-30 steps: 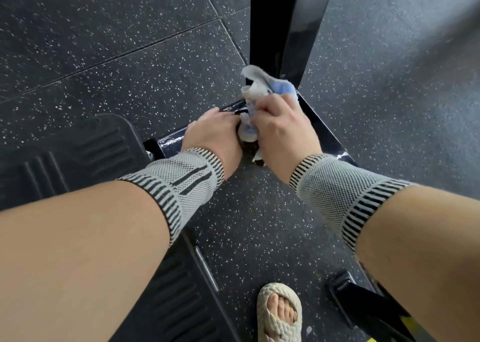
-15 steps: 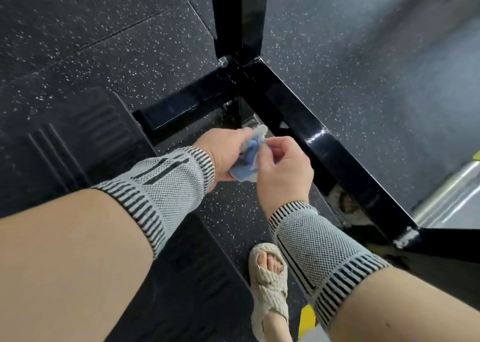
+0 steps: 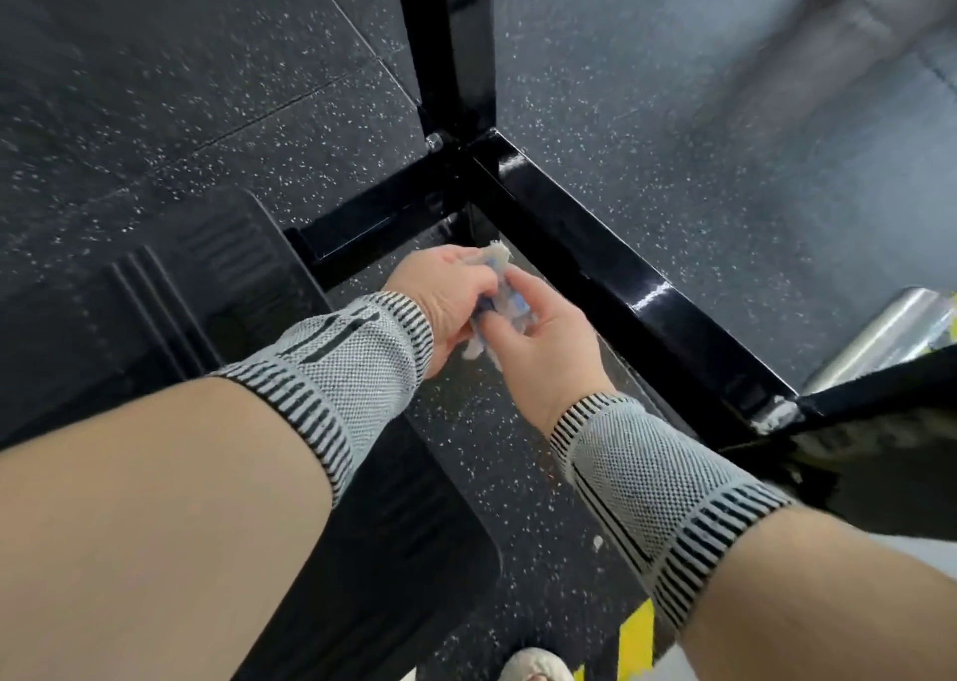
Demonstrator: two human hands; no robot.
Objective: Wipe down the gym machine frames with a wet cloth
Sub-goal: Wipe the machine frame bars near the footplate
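A speckled rubber floor (image 3: pixel 673 172) lies under the black machine frame (image 3: pixel 611 276), with a ribbed black platform (image 3: pixel 207 286) to the frame's left and a chrome bar (image 3: pixel 880 333) beyond its right-hand rail. Just in front of the frame's corner joint, clear of the metal, the left hand (image 3: pixel 445 297) and right hand (image 3: pixel 544 338) both curl their fingers around the bunched blue-and-white cloth (image 3: pixel 497 286) between them. Compared with half a second ago the hands sit a little nearer that joint, and the sandalled foot (image 3: pixel 533 667) has slipped almost out of view.
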